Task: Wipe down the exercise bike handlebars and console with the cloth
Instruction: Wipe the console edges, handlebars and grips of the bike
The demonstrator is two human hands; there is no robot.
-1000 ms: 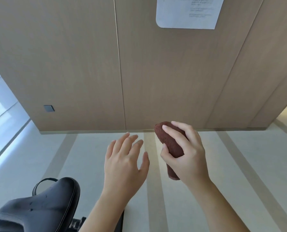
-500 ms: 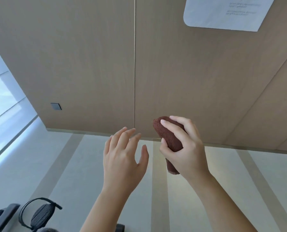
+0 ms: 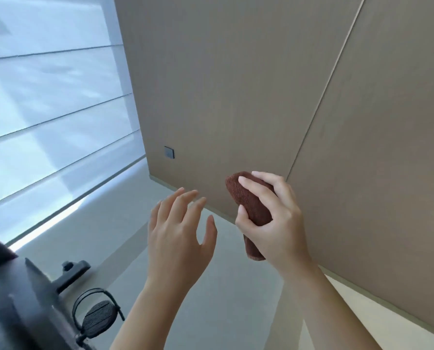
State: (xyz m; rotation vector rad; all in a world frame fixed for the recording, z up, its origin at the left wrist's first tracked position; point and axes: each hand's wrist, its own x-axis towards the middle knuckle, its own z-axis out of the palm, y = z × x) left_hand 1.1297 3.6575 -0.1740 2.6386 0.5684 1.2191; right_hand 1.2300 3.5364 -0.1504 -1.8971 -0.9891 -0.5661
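Note:
My right hand [image 3: 274,223] is closed around a rolled brown cloth [image 3: 248,203], held in the air at mid-frame. Just left of it, my left hand [image 3: 178,231] is spread with fingers apart and holds nothing. The black exercise bike [image 3: 16,299] fills the lower left corner; its body, a foot [image 3: 72,271] and a pedal with a strap [image 3: 98,318] show. The handlebars and console are out of view. Both hands are well away from the bike, up and to its right.
A wood-panelled wall [image 3: 261,97] rises ahead and to the right, with a small dark wall plate [image 3: 168,152]. A bright window with a blind [image 3: 46,109] takes up the left. Pale floor [image 3: 211,311] lies below my hands.
The view has swung left: the window and bike body came into frame, the paper notice on the wall left it. My hands kept the same pose, cloth still gripped.

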